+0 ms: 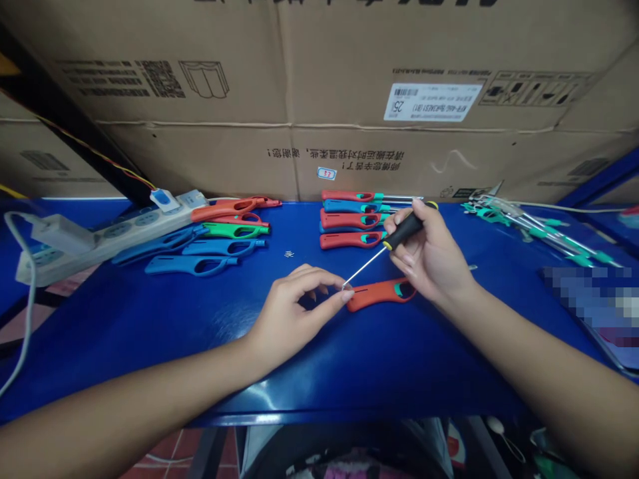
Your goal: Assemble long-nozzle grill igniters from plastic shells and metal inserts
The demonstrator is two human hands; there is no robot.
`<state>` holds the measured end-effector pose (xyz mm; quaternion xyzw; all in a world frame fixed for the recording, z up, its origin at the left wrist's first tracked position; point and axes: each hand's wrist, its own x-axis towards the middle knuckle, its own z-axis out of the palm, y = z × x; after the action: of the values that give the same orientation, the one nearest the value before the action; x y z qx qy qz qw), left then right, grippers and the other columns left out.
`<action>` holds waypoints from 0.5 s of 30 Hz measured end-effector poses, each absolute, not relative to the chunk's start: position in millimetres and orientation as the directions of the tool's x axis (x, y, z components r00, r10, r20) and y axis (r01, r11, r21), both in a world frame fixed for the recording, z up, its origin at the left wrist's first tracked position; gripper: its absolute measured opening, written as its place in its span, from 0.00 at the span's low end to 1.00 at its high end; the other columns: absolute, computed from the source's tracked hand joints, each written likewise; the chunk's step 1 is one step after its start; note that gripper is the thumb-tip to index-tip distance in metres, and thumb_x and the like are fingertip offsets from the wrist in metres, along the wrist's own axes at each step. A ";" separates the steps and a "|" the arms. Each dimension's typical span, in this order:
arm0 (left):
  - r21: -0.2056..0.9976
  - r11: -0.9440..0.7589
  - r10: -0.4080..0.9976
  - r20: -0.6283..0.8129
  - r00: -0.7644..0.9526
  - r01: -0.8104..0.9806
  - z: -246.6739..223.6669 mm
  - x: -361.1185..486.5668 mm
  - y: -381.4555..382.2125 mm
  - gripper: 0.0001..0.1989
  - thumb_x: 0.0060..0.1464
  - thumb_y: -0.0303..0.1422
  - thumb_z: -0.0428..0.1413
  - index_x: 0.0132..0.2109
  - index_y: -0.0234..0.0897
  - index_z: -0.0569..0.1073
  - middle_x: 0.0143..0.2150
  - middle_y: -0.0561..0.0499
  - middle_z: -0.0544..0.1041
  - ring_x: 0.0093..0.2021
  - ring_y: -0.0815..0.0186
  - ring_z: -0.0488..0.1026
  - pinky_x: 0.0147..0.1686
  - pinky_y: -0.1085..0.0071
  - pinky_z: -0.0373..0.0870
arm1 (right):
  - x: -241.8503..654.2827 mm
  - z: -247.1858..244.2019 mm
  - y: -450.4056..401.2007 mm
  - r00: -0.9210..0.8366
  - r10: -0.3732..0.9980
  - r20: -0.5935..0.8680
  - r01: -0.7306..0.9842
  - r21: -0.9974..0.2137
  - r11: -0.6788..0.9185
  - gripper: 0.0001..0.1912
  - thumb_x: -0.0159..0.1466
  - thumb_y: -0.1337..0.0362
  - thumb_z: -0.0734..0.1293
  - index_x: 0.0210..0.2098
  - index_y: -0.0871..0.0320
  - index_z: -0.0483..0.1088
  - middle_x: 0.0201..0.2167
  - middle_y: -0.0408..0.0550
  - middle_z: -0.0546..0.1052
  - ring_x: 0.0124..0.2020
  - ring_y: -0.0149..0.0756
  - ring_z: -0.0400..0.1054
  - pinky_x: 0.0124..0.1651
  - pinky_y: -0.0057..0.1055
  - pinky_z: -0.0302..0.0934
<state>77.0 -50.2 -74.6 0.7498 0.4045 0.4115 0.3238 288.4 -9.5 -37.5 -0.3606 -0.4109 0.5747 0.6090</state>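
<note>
My right hand (432, 249) is closed round the black and yellow handle of a screwdriver (407, 229), its shaft slanting down to the left. At the tip, the thumb and forefinger of my left hand (304, 303) pinch a tiny silver screw (344, 287), mostly hidden by the fingertips. Just right of these fingertips an orange gas lighter (377, 295) with a teal trigger lies flat on the blue table (269, 379); my right hand covers its far end. A little pile of screws (289, 254) lies beyond my left hand.
Several red and blue lighters (344, 220) with metal tubes lie in a row behind. Coloured lighter shells (219, 247) rest at the left beside a white power strip (120, 229). Metal tubes with teal parts (539, 226) are heaped at the right. A large cardboard box (339, 80) stands behind.
</note>
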 end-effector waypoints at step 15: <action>0.789 -0.557 0.809 0.444 0.386 0.259 -70.9 78.2 -51.5 0.03 0.60 0.30 0.62 0.37 0.37 0.80 0.35 0.51 0.83 0.35 0.66 0.76 0.37 0.68 0.71 | 285.0 -38.7 -9.8 0.020 1.000 0.013 -0.404 -0.915 0.020 0.22 0.60 0.47 0.72 0.26 0.58 0.65 0.23 0.38 0.71 0.10 0.16 0.47 0.09 0.21 0.40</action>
<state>78.2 -51.5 -70.9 0.7692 0.3470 0.4321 0.3181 285.0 -9.8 -38.7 -0.3861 -0.3858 0.5841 0.6008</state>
